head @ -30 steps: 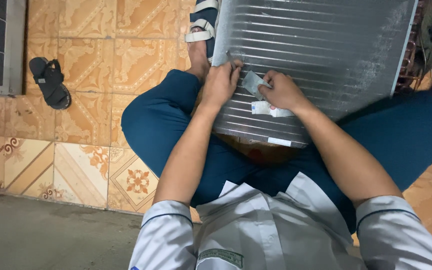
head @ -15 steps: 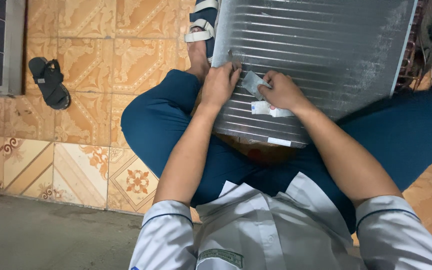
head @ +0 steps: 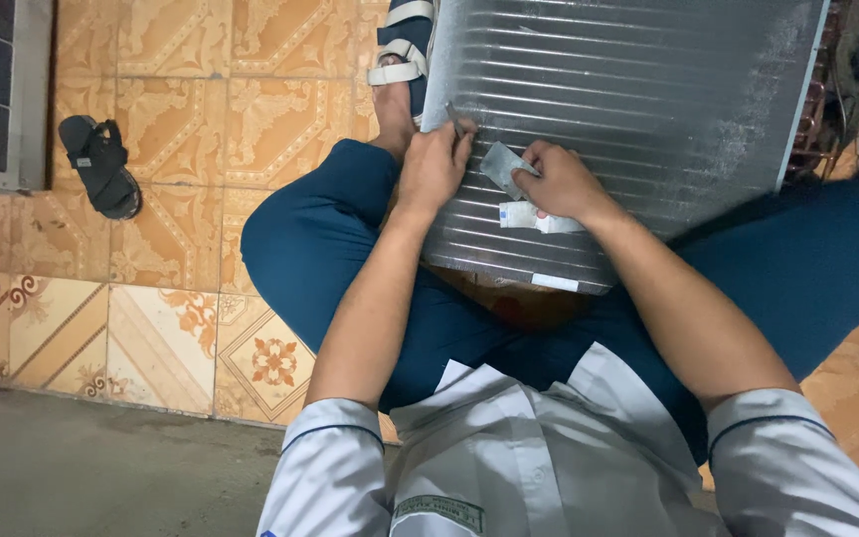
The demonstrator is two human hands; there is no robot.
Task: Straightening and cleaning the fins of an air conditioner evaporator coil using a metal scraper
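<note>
Left hand (head: 432, 167) fingers closed on a thin metal tool (head: 453, 119), tip against the finned coil panel (head: 638, 99) resting across the lap. Right hand (head: 561, 182) fingers pinch one grey tape piece (head: 501, 165); one white label (head: 529, 216) beneath. Nothing shifted since the earlier frame. One black sandal (head: 101, 164) on the tiled floor (head: 201, 99).

Light even, moderately bright, from above. Soft glare on metal finned coil (head: 628, 89), brightest along its right side. Shadow dark beneath coil at the lap. Tiled floor (head: 151, 229) evenly lit; grey strip bottom left dimmer. Focus sharp centrally; slight softening and stretch at edges.
</note>
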